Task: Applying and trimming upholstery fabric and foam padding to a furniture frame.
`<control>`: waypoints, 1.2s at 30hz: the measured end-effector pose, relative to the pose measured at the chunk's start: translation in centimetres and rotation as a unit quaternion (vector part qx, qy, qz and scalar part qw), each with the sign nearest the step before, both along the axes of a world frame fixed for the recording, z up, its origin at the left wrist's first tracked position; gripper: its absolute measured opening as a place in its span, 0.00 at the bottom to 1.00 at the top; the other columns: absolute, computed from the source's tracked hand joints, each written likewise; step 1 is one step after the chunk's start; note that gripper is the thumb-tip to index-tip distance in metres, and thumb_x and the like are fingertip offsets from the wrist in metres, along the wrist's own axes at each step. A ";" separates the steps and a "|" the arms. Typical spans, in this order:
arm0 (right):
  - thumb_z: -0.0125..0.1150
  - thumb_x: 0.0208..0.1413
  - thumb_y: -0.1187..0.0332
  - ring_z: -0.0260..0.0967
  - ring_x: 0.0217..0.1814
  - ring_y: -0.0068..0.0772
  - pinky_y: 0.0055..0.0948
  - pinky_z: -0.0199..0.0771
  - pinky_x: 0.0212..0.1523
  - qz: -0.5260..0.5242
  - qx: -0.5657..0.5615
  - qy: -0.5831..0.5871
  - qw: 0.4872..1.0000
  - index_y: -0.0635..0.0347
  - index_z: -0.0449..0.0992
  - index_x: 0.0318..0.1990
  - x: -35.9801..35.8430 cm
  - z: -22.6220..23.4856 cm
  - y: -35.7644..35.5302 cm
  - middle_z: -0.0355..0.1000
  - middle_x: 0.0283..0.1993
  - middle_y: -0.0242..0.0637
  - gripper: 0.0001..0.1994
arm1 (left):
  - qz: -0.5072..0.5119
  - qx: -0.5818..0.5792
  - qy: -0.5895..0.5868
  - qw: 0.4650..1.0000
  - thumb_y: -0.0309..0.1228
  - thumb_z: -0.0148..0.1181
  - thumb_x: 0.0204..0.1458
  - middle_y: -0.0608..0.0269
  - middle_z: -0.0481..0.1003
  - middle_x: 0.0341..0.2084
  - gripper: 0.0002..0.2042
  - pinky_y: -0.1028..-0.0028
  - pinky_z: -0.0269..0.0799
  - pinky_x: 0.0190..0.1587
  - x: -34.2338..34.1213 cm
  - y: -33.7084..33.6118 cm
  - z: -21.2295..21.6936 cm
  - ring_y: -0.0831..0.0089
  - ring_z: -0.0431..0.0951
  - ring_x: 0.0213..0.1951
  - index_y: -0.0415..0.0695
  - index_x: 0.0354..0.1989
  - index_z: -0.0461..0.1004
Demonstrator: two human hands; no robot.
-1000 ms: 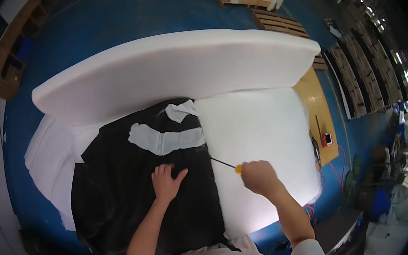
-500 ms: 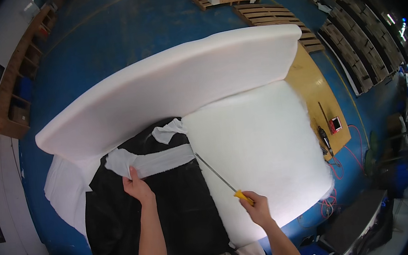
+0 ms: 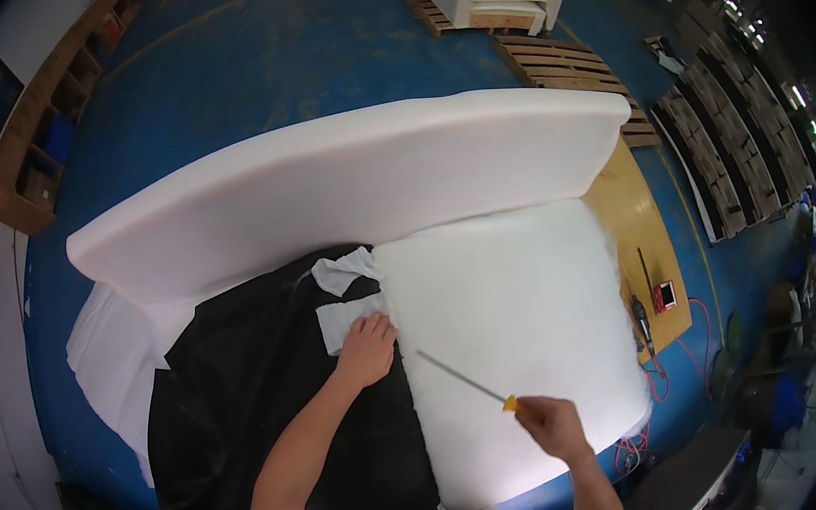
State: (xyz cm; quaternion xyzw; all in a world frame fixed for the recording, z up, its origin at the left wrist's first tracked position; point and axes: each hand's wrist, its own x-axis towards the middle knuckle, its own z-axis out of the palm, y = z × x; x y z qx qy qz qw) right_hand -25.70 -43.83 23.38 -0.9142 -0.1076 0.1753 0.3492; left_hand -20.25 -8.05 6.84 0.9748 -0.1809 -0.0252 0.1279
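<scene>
A white fabric strip point(image 3: 339, 325) lies on the black cloth point(image 3: 241, 375), one end at the side of the white padded seat cushion point(image 3: 509, 344). My left hand point(image 3: 368, 348) is closed over that strip beside the cushion's edge, its fingertips partly hidden. Another crumpled white strip point(image 3: 345, 272) sits just beyond. My right hand point(image 3: 553, 427) grips the yellow handle of a long, thin-shafted screwdriver point(image 3: 462, 378). Its shaft points up and left above the cushion, the tip apart from the seam. Behind both runs a long white padded backrest point(image 3: 349, 181).
At the right, a wooden board point(image 3: 640, 218) carries a dark hand tool point(image 3: 642, 324) and a small red device point(image 3: 665, 296). A red hose point(image 3: 708, 342) hangs nearby. Loose white fabric point(image 3: 108, 360) drapes at the left. Pallets point(image 3: 568, 65) stand on the blue floor beyond.
My left hand has moved right along the strip to the cushion's edge, and less of the strip shows. The screwdriver's tip has come away from the seam. The view has shifted.
</scene>
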 end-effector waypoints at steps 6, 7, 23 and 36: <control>0.60 0.60 0.66 0.75 0.28 0.44 0.41 0.75 0.29 0.195 -0.122 -0.150 0.962 0.56 0.78 0.45 9.8 0.2 6.4 0.75 0.30 0.38 0.09 | 0.006 0.081 -0.015 0.997 0.37 0.57 0.55 0.51 0.68 0.63 0.24 0.52 0.51 0.70 -1.9 -0.9 0.2 0.55 0.59 0.69 0.39 0.58 0.71; 0.60 0.60 0.66 0.75 0.28 0.44 0.41 0.75 0.29 0.204 -0.117 -0.154 0.960 0.56 0.78 0.45 11.2 0.1 7.7 0.75 0.30 0.38 0.09 | 0.022 0.076 0.001 0.997 0.37 0.57 0.55 0.51 0.68 0.63 0.24 0.52 0.51 0.70 -2.0 -1.0 0.2 0.55 0.59 0.69 0.39 0.58 0.71; 0.62 0.46 0.71 0.81 0.35 0.47 0.42 0.81 0.37 0.419 -0.311 -0.163 0.837 0.57 0.84 0.27 16.4 -6.1 23.7 0.80 0.31 0.45 0.05 | 0.079 -0.092 -0.091 0.988 0.33 0.59 0.55 0.55 0.69 0.59 0.16 0.51 0.54 0.70 -6.5 2.0 0.7 0.55 0.63 0.67 0.42 0.50 0.76; 0.62 0.47 0.68 0.79 0.39 0.52 0.46 0.79 0.41 0.312 -0.479 0.013 0.820 0.62 0.83 0.31 20.2 0.3 26.3 0.80 0.36 0.50 0.08 | 0.253 -0.052 -0.033 0.965 0.44 0.63 0.53 0.57 0.65 0.64 0.26 0.48 0.49 0.72 -10.9 14.0 -0.8 0.55 0.59 0.69 0.50 0.61 0.72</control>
